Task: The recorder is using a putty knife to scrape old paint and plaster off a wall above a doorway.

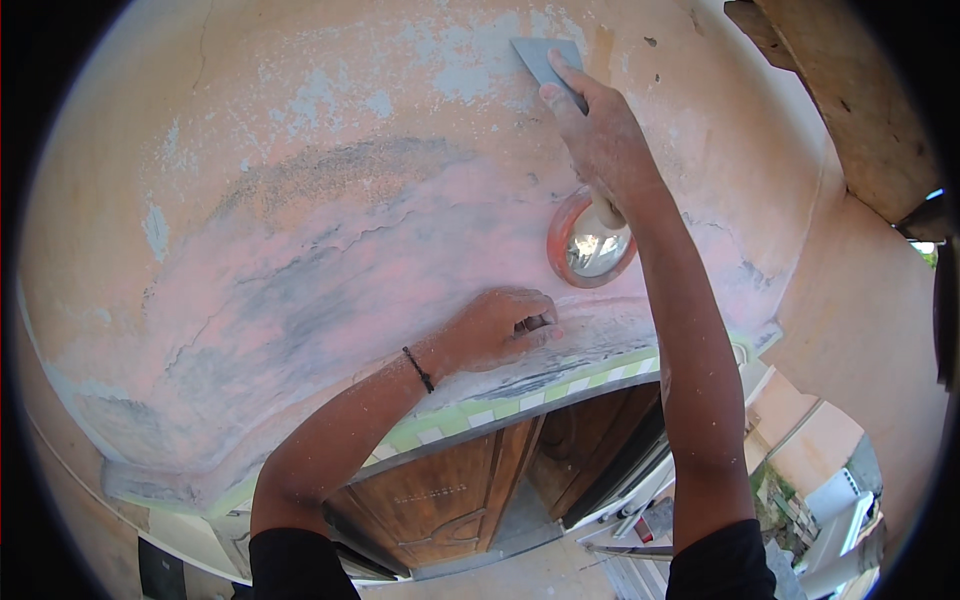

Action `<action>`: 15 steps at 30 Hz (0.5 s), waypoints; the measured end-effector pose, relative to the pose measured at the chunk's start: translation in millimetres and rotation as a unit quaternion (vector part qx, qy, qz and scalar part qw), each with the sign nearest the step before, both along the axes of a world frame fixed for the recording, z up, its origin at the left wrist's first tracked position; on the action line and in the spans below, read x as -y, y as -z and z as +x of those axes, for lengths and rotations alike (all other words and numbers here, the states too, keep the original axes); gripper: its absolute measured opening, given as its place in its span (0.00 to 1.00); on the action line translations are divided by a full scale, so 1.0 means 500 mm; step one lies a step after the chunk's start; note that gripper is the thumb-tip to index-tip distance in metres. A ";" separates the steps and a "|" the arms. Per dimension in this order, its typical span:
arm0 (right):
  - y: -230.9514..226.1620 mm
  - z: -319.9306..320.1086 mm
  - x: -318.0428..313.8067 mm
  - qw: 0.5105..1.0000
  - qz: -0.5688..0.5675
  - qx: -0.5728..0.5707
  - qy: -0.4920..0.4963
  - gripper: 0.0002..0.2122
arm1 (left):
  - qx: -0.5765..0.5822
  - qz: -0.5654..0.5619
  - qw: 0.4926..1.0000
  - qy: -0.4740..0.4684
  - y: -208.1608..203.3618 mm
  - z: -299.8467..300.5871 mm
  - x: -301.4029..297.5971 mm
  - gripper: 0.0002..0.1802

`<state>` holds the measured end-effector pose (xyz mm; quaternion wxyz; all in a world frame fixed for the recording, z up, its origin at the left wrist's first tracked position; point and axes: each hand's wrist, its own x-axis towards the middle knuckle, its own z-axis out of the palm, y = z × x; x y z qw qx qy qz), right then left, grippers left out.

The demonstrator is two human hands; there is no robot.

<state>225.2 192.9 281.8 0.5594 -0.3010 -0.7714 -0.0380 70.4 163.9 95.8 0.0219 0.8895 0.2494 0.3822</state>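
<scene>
My right hand (608, 140) is closed round a putty knife, its thumb and fingers near the blade. The flat grey blade (545, 62) lies against the upper wall, over a patch of pale blue flaking paint. Below the palm the knife's pale handle (606, 208) sticks out. My left hand (505, 325), dusted white, rests curled by the ledge at the wall's lower edge. Its fingers are bent inward; whether anything small is inside cannot be made out. The wall (330, 230) is patchy, peach and pink with grey smears, cracks and scraped paint.
A round glass fixture (597, 250) with a reddish rim sits on the wall beneath my right hand. Below the green-and-white ledge trim (480, 415) stand carved wooden doors (440, 500). Weathered boards (850, 110) jut in at upper right. Rubble and tiles (790, 510) lie lower right.
</scene>
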 end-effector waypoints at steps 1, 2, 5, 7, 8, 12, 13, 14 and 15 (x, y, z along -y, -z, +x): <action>0.064 -0.010 -0.009 1.000 0.027 0.010 0.012 0.24 | -0.001 -0.036 0.999 -0.025 0.003 -0.009 0.005 0.15; 0.093 -0.013 -0.016 1.000 0.026 0.010 0.011 0.24 | -0.005 -0.069 0.997 -0.044 0.002 -0.013 0.007 0.15; 0.074 -0.018 -0.030 0.997 0.072 -0.022 -0.024 0.25 | -0.017 0.022 0.999 -0.017 0.011 0.002 -0.017 0.14; -0.043 -0.020 -0.025 0.998 0.010 -0.056 -0.032 0.25 | -0.022 0.021 0.999 -0.017 0.005 0.009 -0.012 0.14; -0.087 -0.015 -0.001 0.997 -0.007 -0.061 -0.041 0.25 | -0.026 0.021 0.999 -0.017 0.000 0.012 -0.015 0.14; -0.081 0.025 0.030 0.997 -0.068 -0.014 -0.035 0.25 | 0.000 -0.059 0.998 0.007 -0.005 0.011 -0.001 0.15; -0.028 0.015 0.026 0.998 -0.041 -0.011 -0.040 0.25 | 0.000 -0.075 0.997 -0.021 -0.006 0.001 0.007 0.14; 0.039 0.003 0.009 0.999 -0.014 -0.007 -0.043 0.25 | 0.001 -0.090 0.995 -0.047 -0.003 -0.008 0.010 0.14; 0.091 -0.002 -0.018 0.999 -0.016 -0.006 -0.043 0.25 | 0.001 -0.093 0.995 -0.047 0.009 -0.006 0.004 0.14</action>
